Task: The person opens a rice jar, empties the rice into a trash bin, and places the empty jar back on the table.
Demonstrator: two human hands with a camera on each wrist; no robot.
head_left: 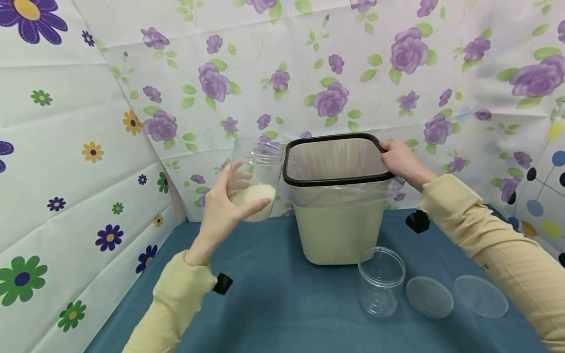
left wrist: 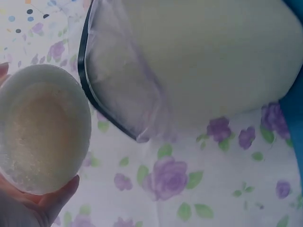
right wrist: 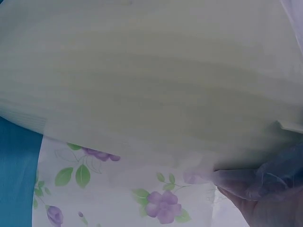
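Note:
My left hand [head_left: 220, 203] grips a clear plastic jar [head_left: 267, 162] with fine white grains [head_left: 251, 198] in its lower part. The jar is held up off the table, tilted, with its open mouth at the left edge of a cream trash bin [head_left: 340, 233]. From the left wrist view, the jar's round base [left wrist: 45, 127] faces the camera. My right hand [head_left: 403, 161] holds the bin's black rim [head_left: 337, 182] at its right side. A thin clear liner bag [head_left: 353, 193] is folded over that rim. The right wrist view shows the bin's wall [right wrist: 142, 80] closely and only part of my hand [right wrist: 277, 208].
On the blue tabletop [head_left: 273, 304], a second clear jar [head_left: 379, 289] stands open before the bin. Two clear round lids [head_left: 429, 297] lie right of it, under my right forearm. Floral sheets [head_left: 265, 59] hang close behind and at both sides.

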